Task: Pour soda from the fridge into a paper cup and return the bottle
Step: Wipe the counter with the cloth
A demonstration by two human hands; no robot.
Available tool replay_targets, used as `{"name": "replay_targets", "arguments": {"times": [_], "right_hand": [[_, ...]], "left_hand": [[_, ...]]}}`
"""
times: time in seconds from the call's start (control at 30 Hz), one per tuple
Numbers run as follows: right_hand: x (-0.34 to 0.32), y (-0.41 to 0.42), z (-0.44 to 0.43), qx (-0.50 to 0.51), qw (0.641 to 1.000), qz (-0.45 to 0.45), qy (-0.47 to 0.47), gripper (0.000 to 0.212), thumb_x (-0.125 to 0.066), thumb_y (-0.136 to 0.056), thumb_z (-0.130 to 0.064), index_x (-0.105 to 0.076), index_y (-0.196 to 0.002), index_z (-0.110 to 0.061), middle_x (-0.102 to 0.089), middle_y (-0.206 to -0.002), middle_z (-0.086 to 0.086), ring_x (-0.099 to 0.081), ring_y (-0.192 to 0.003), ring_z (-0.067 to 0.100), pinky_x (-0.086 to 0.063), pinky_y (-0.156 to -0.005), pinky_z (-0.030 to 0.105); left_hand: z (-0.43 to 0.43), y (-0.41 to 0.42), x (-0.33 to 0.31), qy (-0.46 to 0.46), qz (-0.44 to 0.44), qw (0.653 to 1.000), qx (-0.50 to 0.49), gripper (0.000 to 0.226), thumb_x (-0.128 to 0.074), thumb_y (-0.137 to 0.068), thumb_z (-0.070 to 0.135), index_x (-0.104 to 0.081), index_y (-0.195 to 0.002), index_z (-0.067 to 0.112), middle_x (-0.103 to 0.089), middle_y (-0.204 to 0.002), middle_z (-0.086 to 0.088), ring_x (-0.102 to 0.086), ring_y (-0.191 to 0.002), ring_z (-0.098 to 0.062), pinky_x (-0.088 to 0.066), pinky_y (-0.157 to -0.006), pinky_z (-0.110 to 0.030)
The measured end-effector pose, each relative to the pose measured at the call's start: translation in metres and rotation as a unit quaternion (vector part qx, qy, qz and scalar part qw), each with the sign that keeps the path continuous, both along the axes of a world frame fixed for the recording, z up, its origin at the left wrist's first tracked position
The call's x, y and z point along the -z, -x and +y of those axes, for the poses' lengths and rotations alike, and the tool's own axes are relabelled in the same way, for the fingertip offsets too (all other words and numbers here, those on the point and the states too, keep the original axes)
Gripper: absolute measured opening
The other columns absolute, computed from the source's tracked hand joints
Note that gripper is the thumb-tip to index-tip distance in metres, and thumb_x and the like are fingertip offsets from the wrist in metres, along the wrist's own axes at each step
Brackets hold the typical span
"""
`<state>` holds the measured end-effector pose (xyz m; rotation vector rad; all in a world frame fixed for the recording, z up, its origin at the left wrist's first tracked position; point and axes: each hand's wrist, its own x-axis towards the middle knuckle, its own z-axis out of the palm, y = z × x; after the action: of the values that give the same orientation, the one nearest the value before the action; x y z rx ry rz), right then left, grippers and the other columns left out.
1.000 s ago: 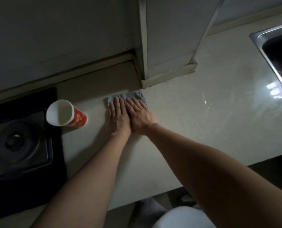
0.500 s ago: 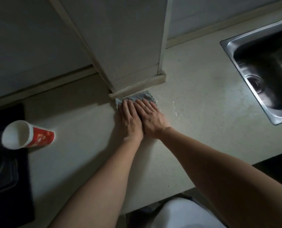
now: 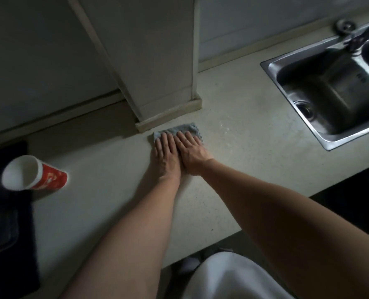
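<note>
A red paper cup [image 3: 34,173] with a white inside stands at the left of the pale countertop [image 3: 114,201], beside the stove edge. No soda bottle or fridge is in view. My left hand [image 3: 166,156] and my right hand [image 3: 193,156] lie flat side by side, fingers stretched forward, pressing down on a small grey-blue cloth [image 3: 179,129]. The cloth sits on the counter just in front of the pillar's base. Only its far edge shows beyond my fingertips.
A pale square pillar [image 3: 157,72] rises from the counter behind the cloth. A steel sink [image 3: 265,64] with a faucet [image 3: 368,33] is at the right. A black stove top [image 3: 6,234] is at the far left. A wet sheen [image 3: 224,126] lies right of the cloth.
Both hands have slid the cloth to the right along the counter, past the pillar's front corner and away from the cup. The view has swung right, showing more of the sink.
</note>
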<state>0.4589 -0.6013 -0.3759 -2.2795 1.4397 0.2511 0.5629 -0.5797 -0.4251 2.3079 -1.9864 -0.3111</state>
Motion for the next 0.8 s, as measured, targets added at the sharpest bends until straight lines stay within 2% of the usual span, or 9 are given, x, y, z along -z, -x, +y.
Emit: {"name": "replay_targets", "arguments": {"times": [0.1, 0.13, 0.23, 0.33, 0.47, 0.53, 0.67, 0.8], "right_hand": [[-0.002, -0.031, 0.028, -0.011, 1.000, -0.013, 0.000, 0.073, -0.042, -0.098, -0.033, 0.001, -0.156, -0.018, 0.004, -0.163, 0.006, 0.006, -0.150, 0.030, 0.001, -0.121, 0.041], [-0.002, -0.042, 0.039, -0.016, 1.000, -0.018, 0.002, 0.072, -0.042, -0.098, -0.033, 0.000, -0.156, -0.019, 0.004, -0.163, 0.006, 0.006, -0.150, 0.030, 0.002, -0.121, 0.041], [-0.001, -0.071, 0.079, -0.042, 0.999, -0.033, 0.002, 0.069, -0.039, -0.100, -0.032, 0.000, -0.156, -0.021, 0.004, -0.163, 0.004, 0.008, -0.149, 0.028, 0.006, -0.120, 0.039], [-0.001, -0.101, 0.127, -0.067, 0.997, -0.038, 0.007, 0.065, -0.033, -0.101, -0.030, 0.001, -0.156, -0.019, 0.006, -0.163, 0.004, 0.010, -0.149, 0.028, 0.007, -0.121, 0.040], [0.002, -0.130, 0.184, -0.078, 0.996, -0.034, 0.013, 0.063, -0.026, -0.101, -0.030, 0.005, -0.155, -0.017, 0.010, -0.163, 0.005, 0.015, -0.148, 0.027, 0.005, -0.122, 0.043], [0.005, -0.132, 0.204, -0.086, 0.996, -0.028, 0.011, 0.064, -0.025, -0.101, -0.031, 0.008, -0.155, -0.018, 0.013, -0.162, 0.005, 0.019, -0.147, 0.026, 0.005, -0.122, 0.042], [0.012, -0.117, 0.222, -0.120, 0.992, -0.034, 0.022, 0.064, -0.026, -0.100, -0.030, 0.006, -0.155, -0.018, 0.012, -0.162, 0.003, 0.017, -0.148, 0.023, 0.004, -0.122, 0.040], [0.016, -0.098, 0.228, -0.149, 0.988, -0.025, 0.033, 0.065, -0.026, -0.101, -0.031, 0.008, -0.155, -0.017, 0.014, -0.162, 0.003, 0.019, -0.147, 0.021, 0.006, -0.122, 0.037]], "left_hand": [[0.029, -0.035, 0.002, 0.000, 0.025, 1.000, 0.017, 0.058, -0.035, -0.102, 0.010, -0.012, -0.154, 0.002, -0.011, -0.162, -0.021, -0.008, -0.150, -0.040, 0.007, -0.117, -0.041], [0.041, -0.046, 0.002, 0.006, 0.035, 0.999, 0.018, 0.057, -0.036, -0.102, 0.010, -0.014, -0.154, 0.001, -0.012, -0.161, -0.022, -0.009, -0.149, -0.041, 0.006, -0.117, -0.042], [0.087, -0.077, 0.000, 0.047, 0.033, 0.998, -0.013, 0.054, -0.032, -0.093, 0.011, -0.040, -0.143, -0.008, -0.040, -0.148, -0.029, -0.036, -0.136, -0.051, -0.023, -0.112, -0.056], [0.135, -0.107, 0.003, 0.065, 0.037, 0.996, -0.041, 0.056, -0.029, -0.090, 0.010, -0.045, -0.139, -0.009, -0.044, -0.144, -0.031, -0.042, -0.132, -0.051, -0.036, -0.107, -0.061], [0.193, -0.132, 0.006, 0.067, 0.034, 0.996, -0.051, 0.054, -0.033, -0.089, 0.010, -0.047, -0.138, -0.009, -0.047, -0.142, -0.030, -0.046, -0.130, -0.049, -0.039, -0.105, -0.060], [0.212, -0.133, 0.005, 0.082, 0.061, 0.993, -0.065, 0.052, -0.034, -0.089, 0.009, -0.050, -0.136, -0.009, -0.049, -0.141, -0.030, -0.048, -0.129, -0.049, -0.038, -0.105, -0.059], [0.235, -0.117, 0.000, 0.110, 0.056, 0.988, -0.092, 0.050, -0.034, -0.090, 0.008, -0.053, -0.132, -0.010, -0.051, -0.138, -0.031, -0.050, -0.127, -0.049, -0.040, -0.104, -0.058], [0.247, -0.096, -0.007, 0.102, 0.066, 0.986, -0.114, 0.050, -0.033, -0.089, 0.007, -0.054, -0.131, -0.011, -0.052, -0.136, -0.032, -0.050, -0.125, -0.051, -0.041, -0.101, -0.059]]}}
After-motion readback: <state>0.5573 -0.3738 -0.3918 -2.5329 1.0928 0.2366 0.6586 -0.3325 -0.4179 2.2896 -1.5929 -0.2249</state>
